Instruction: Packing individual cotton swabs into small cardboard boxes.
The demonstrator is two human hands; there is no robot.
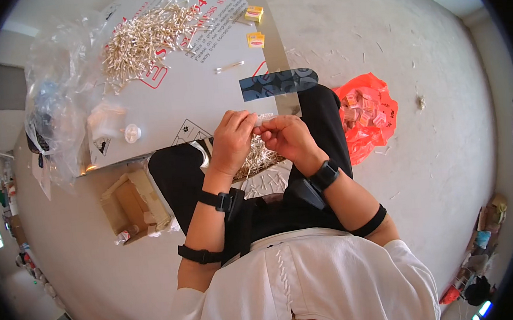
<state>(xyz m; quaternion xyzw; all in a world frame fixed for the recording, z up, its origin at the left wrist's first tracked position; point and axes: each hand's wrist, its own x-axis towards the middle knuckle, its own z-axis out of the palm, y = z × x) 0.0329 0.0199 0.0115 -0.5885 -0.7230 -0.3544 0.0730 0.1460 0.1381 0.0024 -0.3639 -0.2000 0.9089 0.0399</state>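
My left hand (232, 139) and my right hand (291, 137) meet above my lap at the table's near edge, fingers closed in a pinch. Between their fingertips is something small and whitish, too small to name. Below the hands, a heap of cotton swabs (259, 158) lies at my lap, partly hidden by my left hand and wrist. A large pile of cotton swabs (147, 44) covers the table's far left. A few loose swabs (229, 67) lie nearer to me. Two yellow-and-red packets (254, 13) rest near the table's right edge.
A dark patterned strip (272, 85) crosses the right edge of the metal-sheet table (187, 99). A clear plastic bag (53, 61) and a small white round thing (132, 133) are at left. On the floor are a cardboard box (115, 196) and a red bag (360, 148) holding small packs.
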